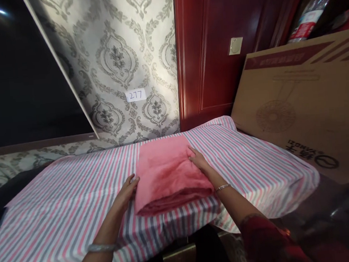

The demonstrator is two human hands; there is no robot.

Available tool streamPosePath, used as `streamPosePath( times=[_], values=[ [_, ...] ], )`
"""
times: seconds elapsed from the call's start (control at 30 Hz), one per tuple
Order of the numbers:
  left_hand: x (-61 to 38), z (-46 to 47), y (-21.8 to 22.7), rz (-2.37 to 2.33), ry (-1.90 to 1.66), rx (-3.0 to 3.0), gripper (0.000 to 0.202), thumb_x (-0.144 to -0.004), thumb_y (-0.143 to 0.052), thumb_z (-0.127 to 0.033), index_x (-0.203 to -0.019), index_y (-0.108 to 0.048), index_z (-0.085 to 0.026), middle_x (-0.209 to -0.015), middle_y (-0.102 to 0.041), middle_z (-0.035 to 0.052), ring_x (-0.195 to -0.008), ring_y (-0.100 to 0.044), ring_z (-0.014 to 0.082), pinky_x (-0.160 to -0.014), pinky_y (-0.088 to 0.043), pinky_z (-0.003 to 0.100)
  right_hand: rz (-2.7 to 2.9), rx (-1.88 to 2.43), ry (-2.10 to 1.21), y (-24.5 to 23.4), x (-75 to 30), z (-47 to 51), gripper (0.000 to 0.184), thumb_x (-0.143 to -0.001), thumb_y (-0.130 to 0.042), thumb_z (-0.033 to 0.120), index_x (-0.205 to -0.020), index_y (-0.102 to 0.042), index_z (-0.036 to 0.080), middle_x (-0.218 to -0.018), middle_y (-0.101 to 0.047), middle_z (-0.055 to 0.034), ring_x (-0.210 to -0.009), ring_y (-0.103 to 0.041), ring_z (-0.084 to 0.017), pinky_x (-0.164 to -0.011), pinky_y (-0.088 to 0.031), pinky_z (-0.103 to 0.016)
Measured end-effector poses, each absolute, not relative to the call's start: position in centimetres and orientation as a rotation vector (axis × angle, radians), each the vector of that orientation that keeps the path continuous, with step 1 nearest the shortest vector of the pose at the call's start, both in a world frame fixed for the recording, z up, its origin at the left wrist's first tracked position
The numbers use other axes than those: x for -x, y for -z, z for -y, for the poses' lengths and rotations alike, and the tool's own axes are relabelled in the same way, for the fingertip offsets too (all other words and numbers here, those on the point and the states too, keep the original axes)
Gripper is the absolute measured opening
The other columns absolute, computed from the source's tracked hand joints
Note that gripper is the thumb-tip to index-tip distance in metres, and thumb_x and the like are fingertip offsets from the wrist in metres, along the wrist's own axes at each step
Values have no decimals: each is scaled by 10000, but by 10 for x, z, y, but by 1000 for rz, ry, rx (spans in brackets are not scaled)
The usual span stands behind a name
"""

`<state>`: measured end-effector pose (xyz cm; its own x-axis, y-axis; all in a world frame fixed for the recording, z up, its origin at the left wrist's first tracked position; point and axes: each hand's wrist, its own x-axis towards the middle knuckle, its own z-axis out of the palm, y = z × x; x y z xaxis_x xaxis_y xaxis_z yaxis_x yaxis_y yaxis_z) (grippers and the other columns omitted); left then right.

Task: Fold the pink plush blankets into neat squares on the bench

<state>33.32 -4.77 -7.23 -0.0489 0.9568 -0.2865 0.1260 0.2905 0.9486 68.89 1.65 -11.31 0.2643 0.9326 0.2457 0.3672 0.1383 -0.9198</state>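
A folded pink cloth lies on the striped tablecloth. Its top is partly smooth and partly deeper pink and fuzzy, and several layers show along the near edge. My left hand is at the left edge of the cloth, fingers apart and fingertips by its side. On the right edge rests my right hand, its fingers stretched out over the cloth. Neither hand appears to grip anything. A bangle circles my left forearm, and a thin bracelet is on my right wrist.
A dark television screen stands behind at the left. A paper label marked 277 is on the patterned wallpaper. At the right, a large cardboard box stands by the table, with a plastic bottle above it.
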Motion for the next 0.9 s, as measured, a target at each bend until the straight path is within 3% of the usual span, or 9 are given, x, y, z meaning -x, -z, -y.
streamPosePath(
  times=[0.1,0.23,0.37,0.5,0.6,0.7,0.8,0.9],
  values=[
    [-335,47,76,-1381,-964,-1019,829,-800,-769,-520,-1495,-455,-193,-1235,-704,173,-919,-724,252,-749,-542,327,1301,1462,-709,116,-694,-12,737,-729,-613,143,-1457,-557,247,-1482,-562,-58,-1333,-557,-251,-1167,-382,-440],
    [-340,48,80,-1219,-997,-935,874,-671,-888,-462,-1416,-541,-164,-1250,-699,190,-1064,-704,303,-889,-565,376,1300,1465,-717,98,-699,-15,736,-746,-640,157,-1473,-538,202,-1522,-518,-80,-1397,-487,-238,-1206,-311,-396],
    [-350,53,79,-1152,-1024,-934,771,-617,-934,-274,-1307,-613,-148,-1267,-697,177,-1113,-692,300,-937,-574,354,1336,1421,-754,87,-705,-20,786,-722,-699,172,-1485,-512,160,-1551,-478,-101,-1430,-440,-245,-1228,-261,-377],
    [-355,56,79,-1168,-1066,-906,647,-652,-905,-179,-1244,-646,-151,-1213,-724,157,-1079,-710,274,-931,-582,337,1202,1484,-888,93,-707,-10,835,-739,-730,230,-1522,-444,177,-1556,-467,-119,-1400,-475,-276,-1199,-329,-438],
    [-354,60,79,-1162,-1074,-863,721,-678,-892,-196,-1334,-598,-148,-1251,-705,169,-1085,-708,272,-938,-581,339,1114,1410,-1007,99,-710,11,894,-799,-733,339,-1577,-326,168,-1488,-536,-156,-1276,-591,-284,-1112,-449,-453],
    [-353,70,77,-1177,-1071,-816,919,-700,-880,-223,-1506,-441,-196,-1373,-638,164,-1172,-673,279,-958,-572,329,1107,1355,-1142,100,-716,37,948,-811,-742,432,-1599,-273,191,-1353,-643,-154,-1110,-682,-291,-1018,-529,-478],
    [-356,82,75,-1197,-1056,-860,1065,-677,-897,-229,-1577,-327,-243,-1459,-570,159,-1269,-616,300,-992,-556,329,1220,1292,-1054,98,-720,51,948,-749,-787,368,-1574,-342,228,-1383,-630,-104,-1212,-628,-289,-1088,-478,-468],
    [-362,89,74,-1192,-1080,-963,1093,-643,-916,-198,-1569,-342,-278,-1526,-505,137,-1385,-511,299,-1078,-496,329,1319,1231,-868,97,-720,51,943,-721,-764,268,-1571,-357,242,-1469,-564,-63,-1359,-511,-281,-1173,-382,-455]
  ],
)
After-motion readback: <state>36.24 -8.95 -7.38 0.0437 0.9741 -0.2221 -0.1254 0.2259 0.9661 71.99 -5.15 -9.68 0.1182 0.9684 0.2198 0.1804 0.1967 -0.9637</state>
